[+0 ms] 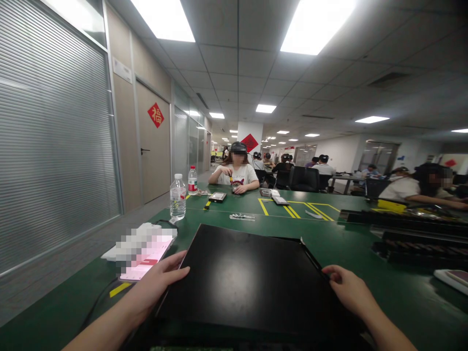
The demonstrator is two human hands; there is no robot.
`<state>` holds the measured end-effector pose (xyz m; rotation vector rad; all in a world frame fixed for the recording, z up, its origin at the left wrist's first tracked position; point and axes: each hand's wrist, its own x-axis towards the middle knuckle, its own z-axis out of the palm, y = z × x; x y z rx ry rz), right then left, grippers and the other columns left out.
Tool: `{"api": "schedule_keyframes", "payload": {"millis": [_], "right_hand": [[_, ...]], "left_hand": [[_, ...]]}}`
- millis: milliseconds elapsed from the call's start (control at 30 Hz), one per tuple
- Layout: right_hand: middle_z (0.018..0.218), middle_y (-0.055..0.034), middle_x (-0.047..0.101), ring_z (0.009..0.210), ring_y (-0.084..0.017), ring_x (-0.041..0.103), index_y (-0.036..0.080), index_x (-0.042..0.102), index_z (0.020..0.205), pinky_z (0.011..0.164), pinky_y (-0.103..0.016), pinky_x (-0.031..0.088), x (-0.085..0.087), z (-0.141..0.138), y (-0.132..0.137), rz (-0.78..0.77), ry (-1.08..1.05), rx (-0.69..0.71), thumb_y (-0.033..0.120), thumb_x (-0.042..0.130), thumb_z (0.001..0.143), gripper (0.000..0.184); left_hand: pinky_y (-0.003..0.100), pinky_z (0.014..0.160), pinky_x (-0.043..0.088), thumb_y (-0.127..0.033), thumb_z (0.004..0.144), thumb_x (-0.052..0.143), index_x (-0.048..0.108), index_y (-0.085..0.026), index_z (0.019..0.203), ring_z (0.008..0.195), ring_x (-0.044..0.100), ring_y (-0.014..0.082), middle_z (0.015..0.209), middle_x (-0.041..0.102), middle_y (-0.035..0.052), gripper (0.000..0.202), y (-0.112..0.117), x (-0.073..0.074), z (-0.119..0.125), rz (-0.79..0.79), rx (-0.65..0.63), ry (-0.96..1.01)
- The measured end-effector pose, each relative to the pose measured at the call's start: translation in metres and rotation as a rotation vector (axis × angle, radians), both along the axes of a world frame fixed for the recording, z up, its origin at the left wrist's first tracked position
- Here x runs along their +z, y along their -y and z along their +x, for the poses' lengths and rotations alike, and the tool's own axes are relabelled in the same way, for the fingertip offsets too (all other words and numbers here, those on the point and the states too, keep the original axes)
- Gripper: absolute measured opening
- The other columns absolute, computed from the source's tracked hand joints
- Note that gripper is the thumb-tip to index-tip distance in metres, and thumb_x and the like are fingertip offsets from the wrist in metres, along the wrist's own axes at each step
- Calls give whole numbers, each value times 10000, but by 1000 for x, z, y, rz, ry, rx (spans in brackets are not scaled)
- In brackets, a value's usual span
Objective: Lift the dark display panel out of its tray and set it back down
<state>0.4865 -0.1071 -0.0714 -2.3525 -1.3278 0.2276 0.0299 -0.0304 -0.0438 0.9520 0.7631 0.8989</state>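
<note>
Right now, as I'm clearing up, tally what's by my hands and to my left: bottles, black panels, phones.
Water bottles: 2
Black panel: 1
Phone: 1
Total: 4

Clear water bottle [178, 197], red-label bottle [192, 180] at 11 o'clock on green surface [402, 297]; phone [146, 261] at 9; black trays [417, 234] at 2.

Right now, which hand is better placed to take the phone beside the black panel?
Likely the left hand: it rests on the left edge of the black panel, beside the phone. The right hand sits at the panel's far right edge.
</note>
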Motion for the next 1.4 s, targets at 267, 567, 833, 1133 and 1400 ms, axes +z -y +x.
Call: {"api": "schedule_keyframes", "payload": {"millis": [267,567,833,1133,1400], "right_hand": [[761,-9,639,696,-156,590,235,618,951,605,-247,386,4,-3,2,5,-34,-1,203,415,685,337],[872,-59,678,816,-226,603,193,639,991,700,-304,425,0,6,-3,93,-150,-2,441,402,737,427],[931,-73,688,950,-252,584,190,703,791,863,-330,399,4,1,-3,273,-449,-43,464,555,647,343],[964,-65,684,990,-250,578,187,686,887,886,-362,427,30,-8,5,564,-1039,-44,338,710,538,381],[845,5,706,899,-199,620,225,686,785,791,-261,496,53,-28,28,708,-1294,-76,300,677,584,215]], "left_hand": [[379,865,473,-274,686,646,392,-184,1301,1025,590,270,1199,597,98,671,12,20,7,74,66,-73],[412,943,412,-203,683,658,360,-216,1320,1110,523,276,1255,546,90,704,16,25,15,95,102,75],[414,941,416,-223,686,653,332,-247,1334,1138,496,284,1296,509,68,723,27,32,20,132,118,103],[421,1014,323,-457,588,643,630,-229,1065,1257,334,311,1236,567,29,529,-42,4,-19,487,331,-301],[457,963,371,-549,450,679,679,-203,952,1234,360,348,1076,670,87,610,-64,-9,-25,428,250,-365]]}}
